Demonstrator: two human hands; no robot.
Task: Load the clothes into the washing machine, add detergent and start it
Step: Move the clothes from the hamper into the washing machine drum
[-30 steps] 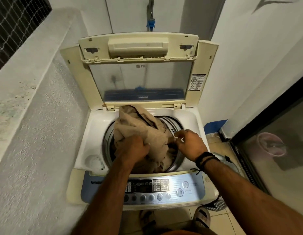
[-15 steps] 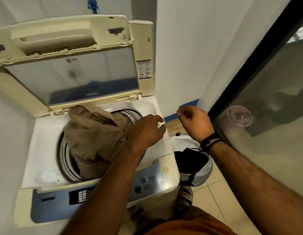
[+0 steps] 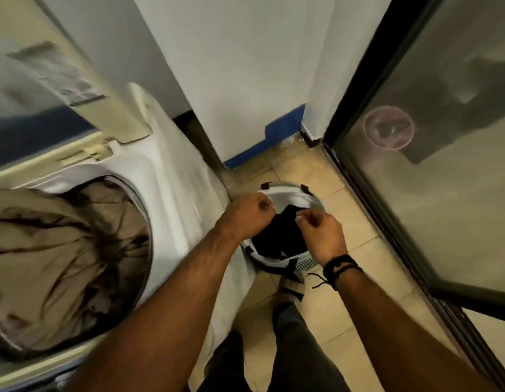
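Beige cloth (image 3: 56,258) in drum, basket (image 3: 285,193) beside washer (image 3: 177,176)

Tan, creased fabric (image 3: 61,264) heaped in the drum, left of the left hand (image 3: 247,215). White top on the washing machine (image 3: 172,193), yellowed cream on its raised lid (image 3: 104,89) up and to the left. Between and below both hands, black clothing (image 3: 276,239) inside a white-lined basket (image 3: 288,193) with dark handles and a grey-and-white striped outside. Black cord bracelet (image 3: 340,267) behind the right hand (image 3: 320,233). Pale beige floor tiles (image 3: 356,222) right of the right hand. Beyond the hands, white wall (image 3: 245,66) with a blue skirting band (image 3: 282,123). Black frame on the glass door (image 3: 367,94) further right, a pinkish round reflection in its pane.
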